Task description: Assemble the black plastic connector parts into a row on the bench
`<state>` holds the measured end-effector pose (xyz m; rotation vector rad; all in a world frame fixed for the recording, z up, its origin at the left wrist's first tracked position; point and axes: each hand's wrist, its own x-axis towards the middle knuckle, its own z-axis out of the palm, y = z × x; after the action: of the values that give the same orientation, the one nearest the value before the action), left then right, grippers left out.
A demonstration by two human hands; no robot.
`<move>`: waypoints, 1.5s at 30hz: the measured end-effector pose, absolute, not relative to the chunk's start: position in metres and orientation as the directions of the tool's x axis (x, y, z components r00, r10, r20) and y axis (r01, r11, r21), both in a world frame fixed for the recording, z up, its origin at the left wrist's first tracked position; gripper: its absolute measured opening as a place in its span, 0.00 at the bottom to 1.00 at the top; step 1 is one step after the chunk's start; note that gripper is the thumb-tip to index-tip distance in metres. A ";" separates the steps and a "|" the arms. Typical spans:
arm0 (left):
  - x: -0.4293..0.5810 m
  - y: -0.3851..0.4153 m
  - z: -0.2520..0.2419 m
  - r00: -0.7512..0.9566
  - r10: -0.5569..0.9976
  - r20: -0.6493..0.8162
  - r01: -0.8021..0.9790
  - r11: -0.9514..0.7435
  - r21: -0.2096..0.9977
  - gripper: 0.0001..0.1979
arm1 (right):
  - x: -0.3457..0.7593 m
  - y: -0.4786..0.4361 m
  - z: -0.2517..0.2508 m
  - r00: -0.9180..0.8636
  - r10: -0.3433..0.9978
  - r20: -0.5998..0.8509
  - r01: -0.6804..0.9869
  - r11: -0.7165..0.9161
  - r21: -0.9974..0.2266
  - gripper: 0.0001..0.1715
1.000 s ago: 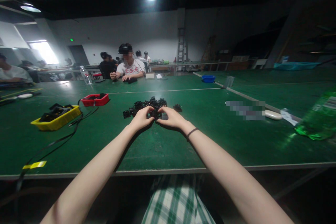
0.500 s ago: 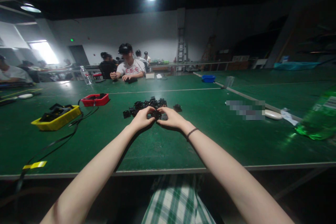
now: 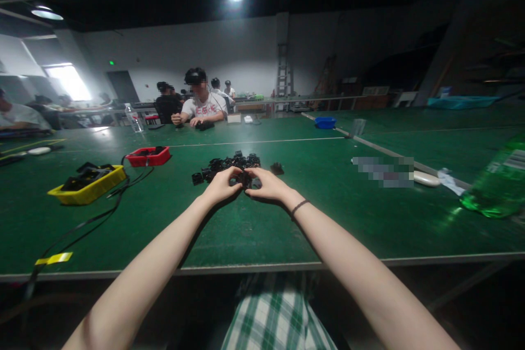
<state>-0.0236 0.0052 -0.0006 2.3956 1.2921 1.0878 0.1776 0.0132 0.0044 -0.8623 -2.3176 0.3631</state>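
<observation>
My left hand (image 3: 222,185) and my right hand (image 3: 268,184) meet near the middle of the green table (image 3: 246,235). Between their curled fingertips is a small black part (image 3: 245,179), gripped from both sides; its exact kind is too dark and small to make out. Just beyond my fingers lies a pile of similar small black parts (image 3: 221,164), partly hidden by my hands. One separate black part (image 3: 278,168) rests right of the pile, beyond my right hand.
To the left stand a yellow tray (image 3: 89,191) and a red tray (image 3: 148,158) with black parts, beside a black cable (image 3: 117,205). A green bottle (image 3: 498,180) and a white mouse-like object (image 3: 426,178) lie right. A co-worker (image 3: 203,104) sits across the table.
</observation>
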 end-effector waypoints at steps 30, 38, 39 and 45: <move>-0.024 0.005 0.002 0.365 0.782 0.506 0.636 -0.606 0.478 0.16 | 0.178 0.013 0.007 -0.547 0.679 0.489 0.470 0.733 -0.492 0.30; -0.024 0.007 -0.002 0.354 0.769 0.532 0.667 -0.606 0.433 0.23 | 0.179 0.016 0.003 -0.554 0.673 0.490 0.438 0.736 -0.516 0.31; -0.024 0.008 -0.003 0.359 0.765 0.535 0.673 -0.609 0.420 0.23 | 0.179 0.017 0.003 -0.556 0.672 0.490 0.433 0.737 -0.519 0.31; -0.025 0.009 -0.002 0.363 0.748 0.555 0.704 -0.611 0.362 0.21 | 0.180 0.017 0.003 -0.564 0.672 0.480 0.423 0.735 -0.530 0.32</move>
<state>-0.0246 0.0086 -0.0019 2.5416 1.3556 1.0879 0.1797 0.0171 0.0035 -0.8216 -2.2497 0.4698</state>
